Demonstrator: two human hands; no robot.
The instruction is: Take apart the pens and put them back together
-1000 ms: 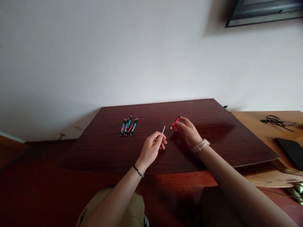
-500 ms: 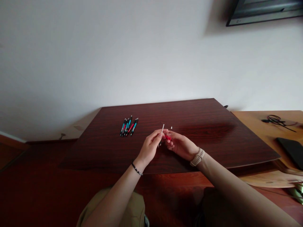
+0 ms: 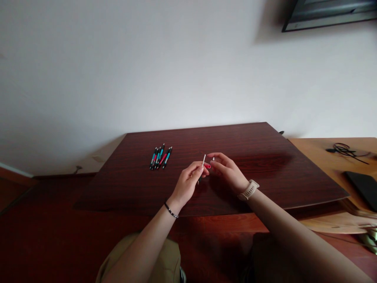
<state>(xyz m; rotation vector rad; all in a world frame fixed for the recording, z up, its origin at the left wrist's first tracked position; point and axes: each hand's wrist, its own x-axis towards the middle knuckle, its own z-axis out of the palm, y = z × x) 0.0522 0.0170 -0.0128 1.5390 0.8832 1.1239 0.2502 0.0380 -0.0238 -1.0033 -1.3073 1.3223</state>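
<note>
My left hand [image 3: 190, 177] is closed on parts of a pen. A thin white refill [image 3: 204, 159] sticks up from its fingers, and a red pen barrel [image 3: 207, 166] pokes out to the right with its round end facing me. Below the thumb shows a bit of a black pen part [image 3: 199, 180]. Just right of it, my right hand [image 3: 228, 169] has its thumb and index finger apart, with nothing visible held. Between these fingertips stands a small whitish pen tip [image 3: 213, 159] on the dark table; whether they touch it I cannot tell.
Several pens [image 3: 160, 157] in black with blue or red grips lie together on the left of the brown table [image 3: 253, 145]. To the right, a wooden desk [image 3: 312, 151] bears a coiled black cable [image 3: 343, 150] and a flat black device [image 3: 361, 188]. A screen [image 3: 332, 15] hangs on the wall.
My right hand has let go of the red barrel and moved slightly up and right, its fingers spreading around the pen tip. The left hand keeps the refill and barrel nearly in place.
</note>
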